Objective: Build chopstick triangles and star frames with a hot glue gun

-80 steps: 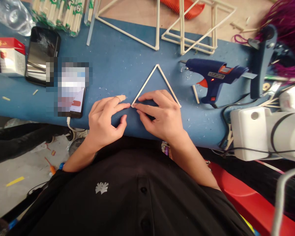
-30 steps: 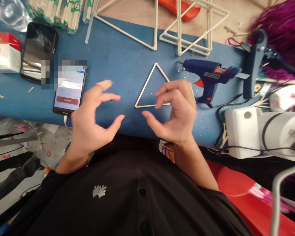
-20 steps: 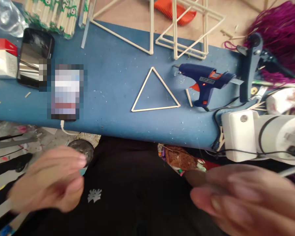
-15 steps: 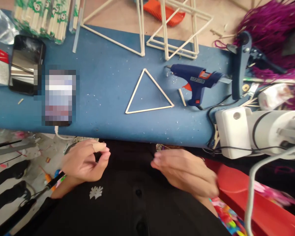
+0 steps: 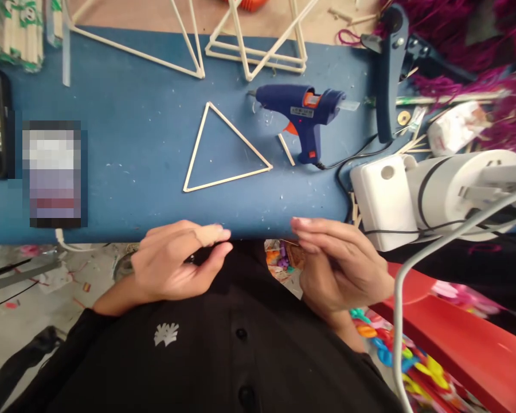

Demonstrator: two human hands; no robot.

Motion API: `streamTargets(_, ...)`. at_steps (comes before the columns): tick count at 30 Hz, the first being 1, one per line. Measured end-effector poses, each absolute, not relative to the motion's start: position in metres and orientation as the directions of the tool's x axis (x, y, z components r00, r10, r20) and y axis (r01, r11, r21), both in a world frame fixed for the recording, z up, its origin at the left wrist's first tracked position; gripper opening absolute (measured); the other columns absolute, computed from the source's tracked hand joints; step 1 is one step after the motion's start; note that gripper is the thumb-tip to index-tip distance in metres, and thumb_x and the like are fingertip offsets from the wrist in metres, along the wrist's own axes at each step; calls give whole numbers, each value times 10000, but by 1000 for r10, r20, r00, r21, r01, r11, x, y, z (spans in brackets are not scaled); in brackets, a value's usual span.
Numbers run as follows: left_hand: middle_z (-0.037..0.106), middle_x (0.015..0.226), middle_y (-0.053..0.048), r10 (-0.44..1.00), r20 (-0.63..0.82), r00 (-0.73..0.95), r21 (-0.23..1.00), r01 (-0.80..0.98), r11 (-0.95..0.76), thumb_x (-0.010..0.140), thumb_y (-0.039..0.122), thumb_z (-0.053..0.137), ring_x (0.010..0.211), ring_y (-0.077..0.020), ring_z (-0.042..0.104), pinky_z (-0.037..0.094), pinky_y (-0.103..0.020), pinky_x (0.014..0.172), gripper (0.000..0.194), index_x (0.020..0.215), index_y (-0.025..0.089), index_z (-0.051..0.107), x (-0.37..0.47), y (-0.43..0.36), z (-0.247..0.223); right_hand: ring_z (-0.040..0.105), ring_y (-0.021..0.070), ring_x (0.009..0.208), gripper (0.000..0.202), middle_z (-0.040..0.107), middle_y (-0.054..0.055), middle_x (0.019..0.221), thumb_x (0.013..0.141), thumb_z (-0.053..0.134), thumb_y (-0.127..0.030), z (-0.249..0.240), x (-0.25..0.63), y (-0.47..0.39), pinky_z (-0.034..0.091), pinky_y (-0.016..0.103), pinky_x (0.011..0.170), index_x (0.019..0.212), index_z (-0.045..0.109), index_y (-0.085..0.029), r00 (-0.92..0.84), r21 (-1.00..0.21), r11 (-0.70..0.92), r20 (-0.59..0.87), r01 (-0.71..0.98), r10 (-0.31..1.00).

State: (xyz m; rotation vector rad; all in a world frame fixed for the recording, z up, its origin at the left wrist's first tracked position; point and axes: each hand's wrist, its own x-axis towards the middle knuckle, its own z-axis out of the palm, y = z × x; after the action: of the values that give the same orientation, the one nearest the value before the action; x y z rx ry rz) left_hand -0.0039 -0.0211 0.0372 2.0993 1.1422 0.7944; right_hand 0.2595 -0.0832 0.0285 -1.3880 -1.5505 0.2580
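My left hand (image 5: 180, 261) hovers at the table's front edge, its fingers loosely curled. A small gap shows between thumb and index finger, with nothing visible in it. To the right, my right hand (image 5: 344, 264) is raised at the same edge, fingers stretched out and thumb close beneath them; no held thing shows. Beyond the hands, a triangle of thin wooden sticks (image 5: 230, 179) lies flat on the blue table top (image 5: 133, 143). A blue hot glue gun (image 5: 303, 115) rests on its side behind it, and a short stick piece (image 5: 286, 149) lies by its trigger.
Stick frames (image 5: 137, 53) stand at the back. A phone (image 5: 54, 172) on a cable lies at left, near bundled chopsticks (image 5: 12, 34). At right are a blue-handled cutter (image 5: 391, 80), a white plug adapter (image 5: 380, 201), a grey cable (image 5: 399, 321) and purple strands (image 5: 438, 34).
Both hands have risen toward the table edge. My left thumb and index finger have moved slightly apart. The view has shifted right, so the table things appear further left.
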Motion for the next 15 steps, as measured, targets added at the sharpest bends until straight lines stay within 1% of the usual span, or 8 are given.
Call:
streamTargets(1, 843, 899, 35, 857, 296, 423, 730, 478, -488, 999, 283, 787, 597, -141, 734, 689, -313, 595, 146, 1141, 312, 769, 7, -21, 37, 860, 238, 960, 312, 882, 37, 1105, 946, 785, -71, 28, 254, -80, 748, 413, 831, 1135, 858, -309, 181, -747, 300, 487, 593, 855)
streamTargets(3, 865, 1069, -2, 852, 394, 345, 729, 447, -518, 978, 257, 830, 580, -93, 713, 606, -239, 508, 163, 1136, 254, 791, 28, -22, 35, 851, 222, 989, 279, 880, 33, 1120, 960, 793, -99, 27, 243, -73, 737, 395, 870, 1128, 866, -309, 207, -818, 287, 434, 499, 877)
streamTargets(4, 862, 1144, -15, 866, 402, 296, 743, 447, -498, 971, 249, 842, 592, -82, 713, 592, -229, 510, 175, 1141, 250, 803, 37, -22, 34, 847, 217, 989, 253, 880, 31, 1112, 960, 806, -116, 28, 238, -70, 732, 387, 876, 1115, 871, -305, 215, -845, 287, 415, 451, 884)
streamTargets(6, 846, 1227, -19, 888, 393, 237, 775, 435, -459, 961, 234, 851, 629, -79, 723, 577, -233, 524, 201, 1157, 264, 820, 48, -23, 32, 840, 208, 969, 201, 878, 29, 1082, 950, 837, -148, 29, 232, -65, 725, 372, 868, 1079, 878, -297, 219, -882, 291, 388, 371, 895)
streamTargets(9, 833, 1218, 6, 884, 420, 204, 791, 394, -467, 952, 215, 840, 661, -79, 722, 566, -242, 541, 224, 1163, 286, 822, 53, -21, 30, 828, 197, 937, 171, 871, 27, 1047, 948, 851, -171, 29, 227, -62, 717, 363, 861, 1056, 886, -299, 213, -919, 289, 349, 269, 912)
streamTargets(11, 816, 1245, -4, 876, 438, 201, 793, 372, -482, 942, 229, 856, 686, -77, 729, 571, -238, 553, 217, 1151, 280, 828, 53, -18, 30, 816, 198, 955, 171, 859, 30, 1051, 955, 851, -192, 27, 226, -63, 712, 374, 888, 1070, 892, -311, 210, -938, 269, 314, 219, 926)
streamTargets(13, 788, 1328, -31, 877, 429, 216, 808, 342, -480, 943, 241, 868, 713, -81, 743, 562, -238, 545, 166, 1104, 275, 842, 53, -16, 30, 797, 207, 1002, 164, 838, 41, 1107, 960, 854, -232, 22, 226, -65, 706, 400, 932, 1085, 898, -329, 216, -956, 231, 267, 180, 939)
streamTargets(15, 760, 1399, -48, 885, 403, 233, 835, 303, -460, 953, 222, 856, 723, -85, 749, 540, -244, 524, 94, 1037, 264, 849, 54, -16, 29, 771, 212, 1038, 136, 804, 54, 1201, 974, 846, -289, 17, 225, -68, 699, 428, 964, 1085, 902, -345, 222, -976, 180, 203, 121, 954)
